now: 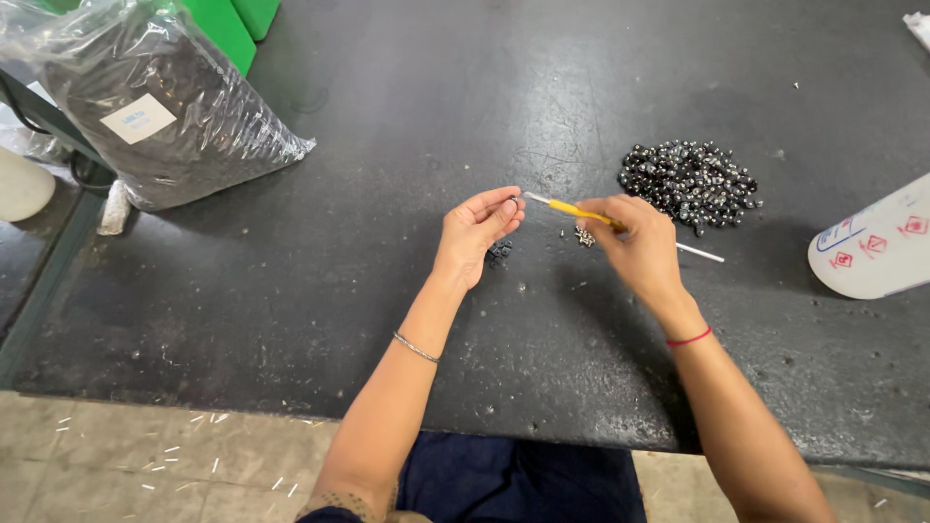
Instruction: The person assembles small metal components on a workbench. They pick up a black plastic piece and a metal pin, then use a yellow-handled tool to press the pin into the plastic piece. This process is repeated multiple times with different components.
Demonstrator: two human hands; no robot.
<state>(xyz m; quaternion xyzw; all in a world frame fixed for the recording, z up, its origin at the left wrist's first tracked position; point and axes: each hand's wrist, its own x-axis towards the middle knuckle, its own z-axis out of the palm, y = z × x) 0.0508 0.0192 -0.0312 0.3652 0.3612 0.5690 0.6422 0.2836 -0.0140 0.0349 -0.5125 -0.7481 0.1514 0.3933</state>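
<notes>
My right hand (pixel 639 244) grips a thin tool with a yellow handle and metal tip (pixel 572 208), its white tail end sticking out behind the hand. The tip points left to my left hand (pixel 478 232), whose thumb and fingers pinch a tiny dark piece (pixel 514 198) at the tool's point. Both hands hover just above the black worktable (pixel 387 145). A few small dark pieces (pixel 500 251) lie under the left hand. A tiny cluster of light metal bits (pixel 584 235) lies between the hands.
A heap of shiny dark beads (pixel 691 182) lies right of the hands. A clear plastic bag of dark parts (pixel 160 102) sits at the far left, green bins behind it. A white container (pixel 877 250) lies at the right edge.
</notes>
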